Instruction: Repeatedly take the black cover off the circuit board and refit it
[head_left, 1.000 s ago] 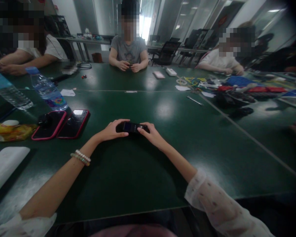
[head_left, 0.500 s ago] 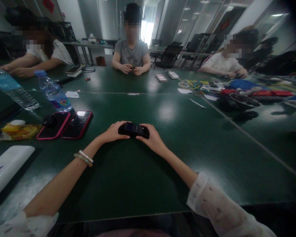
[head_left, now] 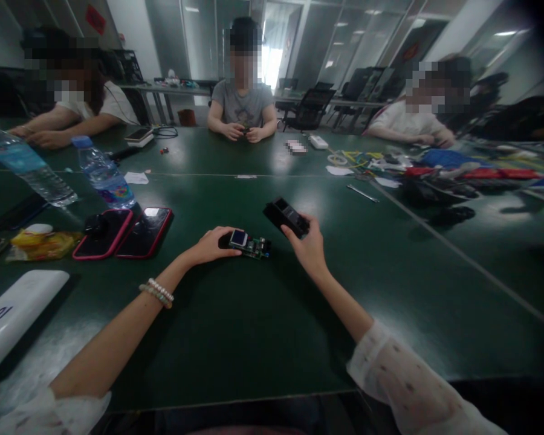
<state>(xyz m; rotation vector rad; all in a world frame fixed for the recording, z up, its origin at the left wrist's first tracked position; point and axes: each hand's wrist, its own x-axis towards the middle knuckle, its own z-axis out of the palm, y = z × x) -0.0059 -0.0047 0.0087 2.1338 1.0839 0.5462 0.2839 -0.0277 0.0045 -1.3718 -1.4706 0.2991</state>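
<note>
My left hand (head_left: 214, 246) is closed on the left end of a green circuit board (head_left: 256, 246) with a small square screen, just above or on the green table (head_left: 263, 338). My right hand (head_left: 309, 244) grips a black plastic cover (head_left: 288, 216) that has a rectangular window in it. The cover is tilted, apart from the board, to its upper right. My fingers hide part of the board's left end and the cover's lower right end.
Two pink-edged phones (head_left: 145, 232), a yellow packet (head_left: 43, 243) and a white device (head_left: 20, 317) lie left, with two water bottles (head_left: 106, 175) behind. A wrench (head_left: 362, 193) and tangled cables (head_left: 367, 158) lie right. Three people sit around the table, one opposite (head_left: 243, 106).
My right hand has lifted the black cover off and moved it up and to the right. The circuit board is now bare in my left hand, which stays about where it was.
</note>
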